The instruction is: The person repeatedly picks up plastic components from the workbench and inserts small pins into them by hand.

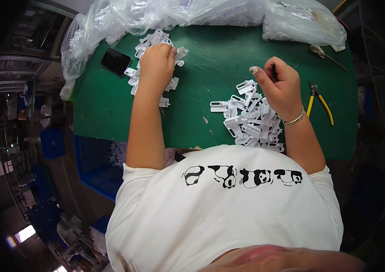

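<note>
My left hand (157, 62) is over the far-left pile of white plastic parts (133, 83). Its fingers are pinched on one white plastic part (181, 53), which looks slightly blurred. Above the nearer pile of similar white parts (249, 118), some with a long slot, my right hand (282, 88) is raised. Its fingers curl round a small dark thing (273, 71), mostly hidden in the grip, while the thumb points up and left. A bracelet circles that wrist.
Left of the far pile lies a black phone (116, 62). Yellow-handled pliers (318, 102) and a thin rod-like tool (327, 55) lie at the right of the green table (192, 86). Clear plastic bags (303, 22) line the back edge. A blue crate (92, 163) stands below at left.
</note>
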